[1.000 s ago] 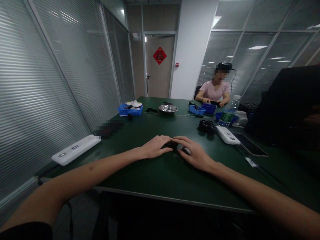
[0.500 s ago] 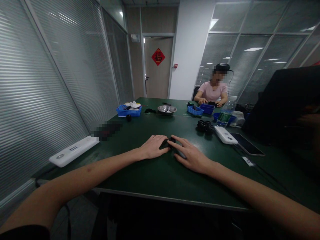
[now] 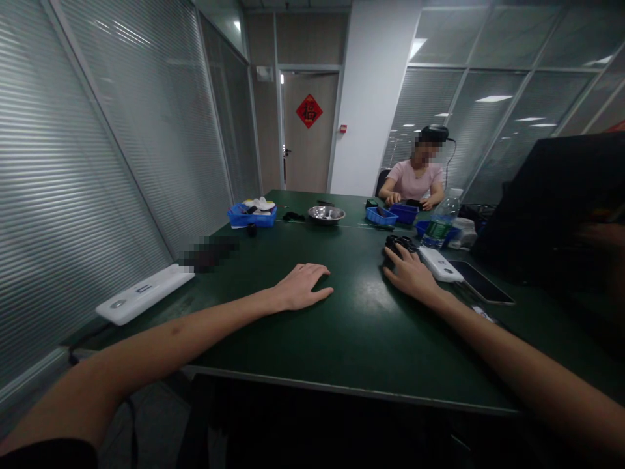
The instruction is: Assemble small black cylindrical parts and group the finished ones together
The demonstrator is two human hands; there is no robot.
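Right hand (image 3: 410, 275) now reaches the black parts (image 3: 399, 244) at right, fingers spread on them, none grasped. Left hand (image 3: 303, 286) lies flat, fingers loose, on the green table (image 3: 342, 326). Glass-walled office, white power bank (image 3: 439, 264) beside. Half a second ago both hands met mid-table.

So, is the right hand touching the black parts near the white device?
Touching. In the head view the right hand has its fingertips laid on the black parts, with no gap showing between them.

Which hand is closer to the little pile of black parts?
Right. The right hand reaches the black parts, fingertips at them; the left hand lies flat, well away.
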